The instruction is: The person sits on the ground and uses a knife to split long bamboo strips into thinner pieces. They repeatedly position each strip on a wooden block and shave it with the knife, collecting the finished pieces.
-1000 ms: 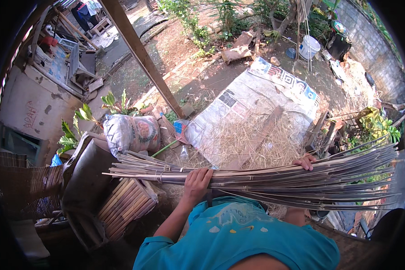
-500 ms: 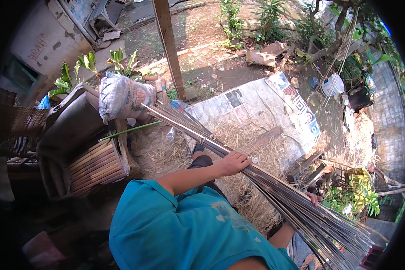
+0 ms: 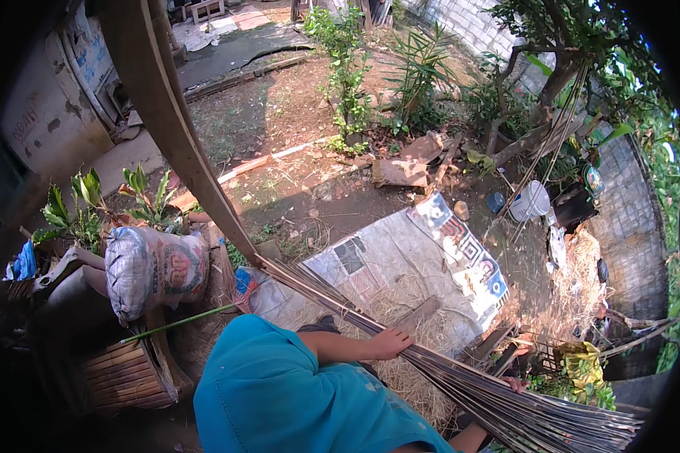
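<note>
A long bundle of thin, dark sticks (image 3: 461, 373) slants across in front of me from upper left to lower right. It is narrow at the far left end and fans out at the lower right. My left hand (image 3: 389, 343) is closed over the middle of the bundle from above. Further down, my right hand (image 3: 515, 384) grips it near the fanned part, its palm mostly hidden behind the sticks. Beneath the bundle, loose dry straw (image 3: 412, 389) covers part of a pale sheet (image 3: 400, 260) on the ground.
A wooden post (image 3: 177, 136) rises beyond the bundle's narrow end. At left a stuffed sack (image 3: 159, 272) sits above a bamboo slat panel (image 3: 128, 374), with a green pole (image 3: 177, 323) alongside. A white bucket (image 3: 530, 201) and a yellow bag (image 3: 583, 366) lie to the right.
The view has tilted upward, so more of the far yard shows and the bundle sits lower in the picture. Both hands keep hold of it.
</note>
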{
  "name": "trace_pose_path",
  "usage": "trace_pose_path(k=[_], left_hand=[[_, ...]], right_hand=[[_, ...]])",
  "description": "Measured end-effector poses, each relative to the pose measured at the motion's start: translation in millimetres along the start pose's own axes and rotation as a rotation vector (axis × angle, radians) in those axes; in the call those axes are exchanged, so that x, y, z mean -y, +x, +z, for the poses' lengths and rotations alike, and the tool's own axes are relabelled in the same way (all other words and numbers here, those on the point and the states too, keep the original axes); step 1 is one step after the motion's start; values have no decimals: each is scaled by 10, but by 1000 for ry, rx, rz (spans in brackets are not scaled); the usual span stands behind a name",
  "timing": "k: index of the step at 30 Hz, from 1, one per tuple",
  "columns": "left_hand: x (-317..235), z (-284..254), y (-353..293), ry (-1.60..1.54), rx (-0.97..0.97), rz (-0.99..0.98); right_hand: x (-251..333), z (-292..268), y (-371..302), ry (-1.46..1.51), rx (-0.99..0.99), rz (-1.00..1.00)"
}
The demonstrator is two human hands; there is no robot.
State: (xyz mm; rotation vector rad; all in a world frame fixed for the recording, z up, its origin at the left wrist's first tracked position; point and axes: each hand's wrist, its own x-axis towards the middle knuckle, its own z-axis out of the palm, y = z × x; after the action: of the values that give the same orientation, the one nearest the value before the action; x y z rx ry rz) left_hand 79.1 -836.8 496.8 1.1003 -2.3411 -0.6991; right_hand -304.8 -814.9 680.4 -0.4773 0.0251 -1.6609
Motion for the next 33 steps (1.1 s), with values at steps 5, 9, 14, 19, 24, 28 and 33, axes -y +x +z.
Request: trace_pose_path(k=[5, 9, 14, 19, 24, 28, 33], left_hand=[[901, -728, 554, -20, 32, -39], [1749, -1518, 929, 13, -38, -50], [3223, -2554, 1152, 144, -252, -46], [4922, -3828, 1300, 342, -438, -125], [6036, -5530, 1106, 490, -613, -253], [6601, -6745, 859, 639, -712, -321], [7517, -7846, 370, 742, -725, -478]], right_hand=[[-757, -119, 1134, 32, -18, -5], [-1730, -16, 2194, 59, 83, 73], [-3239, -108, 3521, 123, 244, 208], [-4971, -319, 4911, 235, 419, 363], [-6545, -77, 6177, 309, 552, 487], [-7765, 296, 6975, 345, 675, 535], [-9582, 530, 7903, 444, 871, 620]])
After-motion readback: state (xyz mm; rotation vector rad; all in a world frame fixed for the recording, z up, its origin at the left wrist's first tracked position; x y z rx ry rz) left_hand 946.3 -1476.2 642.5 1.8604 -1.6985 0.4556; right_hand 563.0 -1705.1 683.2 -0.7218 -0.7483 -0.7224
